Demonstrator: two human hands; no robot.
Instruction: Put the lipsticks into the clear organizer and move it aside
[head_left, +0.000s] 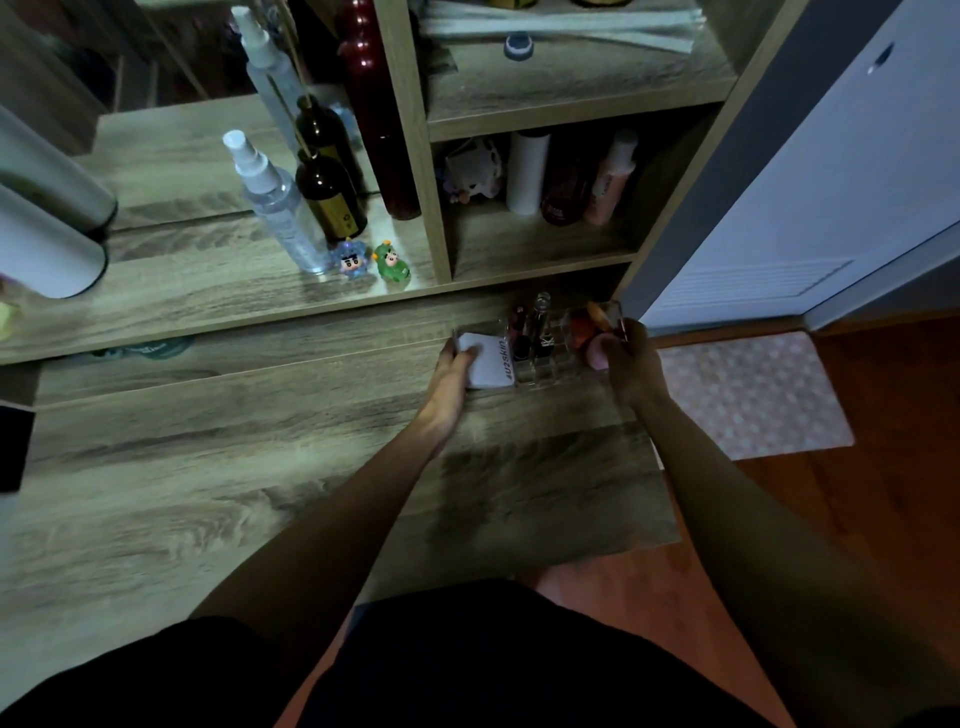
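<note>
The clear organizer (540, 375) sits at the far right of the wooden desk (260, 467), close under the shelf unit. Several lipsticks (535, 332) stand upright in its middle slots. A white compact case (491, 361) lies in its left part, and pink and orange sponges (592, 332) fill its right part. My left hand (451, 375) grips the organizer's left end, fingers over the white case. My right hand (631, 358) holds its right end, fingers curled over the rim.
A clear spray bottle (275, 202), a brown bottle (330, 195) and two small figurines (371, 260) stand on the raised ledge behind. The shelf cubby (540, 182) holds bottles. A white cylinder (47, 244) sits far left. A dotted mat (753, 395) lies on the floor beside the desk's right edge.
</note>
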